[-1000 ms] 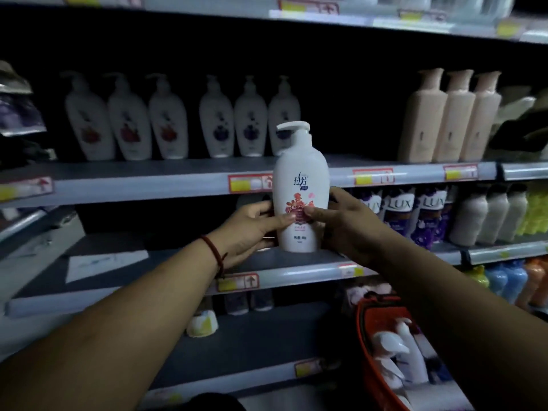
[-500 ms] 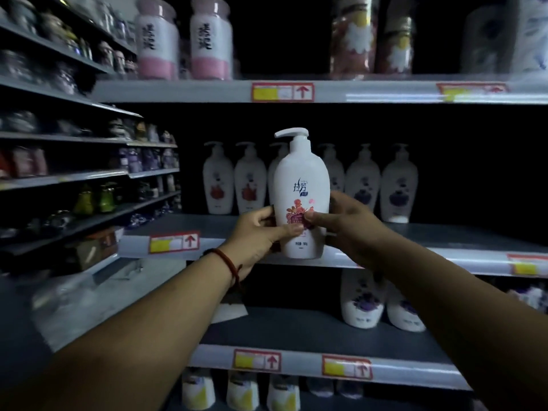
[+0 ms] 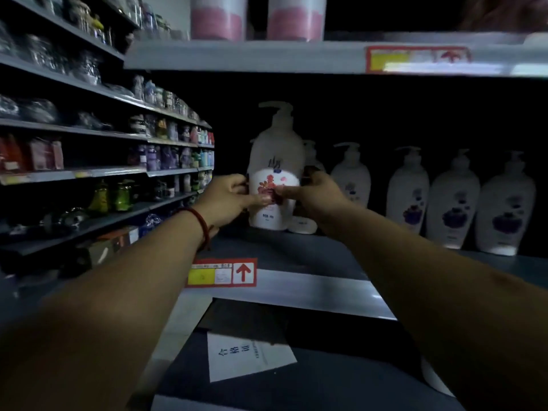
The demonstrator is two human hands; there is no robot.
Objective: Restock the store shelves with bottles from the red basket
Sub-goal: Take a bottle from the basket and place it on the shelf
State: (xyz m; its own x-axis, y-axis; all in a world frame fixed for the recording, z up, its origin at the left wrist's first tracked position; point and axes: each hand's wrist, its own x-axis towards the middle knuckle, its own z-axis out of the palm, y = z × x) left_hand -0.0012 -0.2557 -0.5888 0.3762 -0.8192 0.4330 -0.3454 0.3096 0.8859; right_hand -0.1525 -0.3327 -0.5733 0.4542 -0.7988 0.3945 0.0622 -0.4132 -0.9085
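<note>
A white pump bottle (image 3: pixel 274 170) with a red flower label stands upright over the middle shelf (image 3: pixel 311 256), deep in the dark bay. My left hand (image 3: pixel 226 200) grips its left side and my right hand (image 3: pixel 311 197) grips its right side, thumbs on the label. Its base is at or just above the shelf surface; I cannot tell if it touches. Another white bottle stands right behind it. The red basket is out of view.
Three white pump bottles with purple labels (image 3: pixel 453 200) stand in a row to the right on the same shelf. A shelf above (image 3: pixel 267 56) carries pink-banded containers. Side shelving (image 3: pixel 89 173) at left is packed with small goods. A paper sheet (image 3: pixel 249 357) lies on the lower shelf.
Both hands have pushed the bottle forward and into the middle shelf bay, from in front of the shelf edge to beside the standing bottles. The view has risen and closed in; the basket dropped out of sight.
</note>
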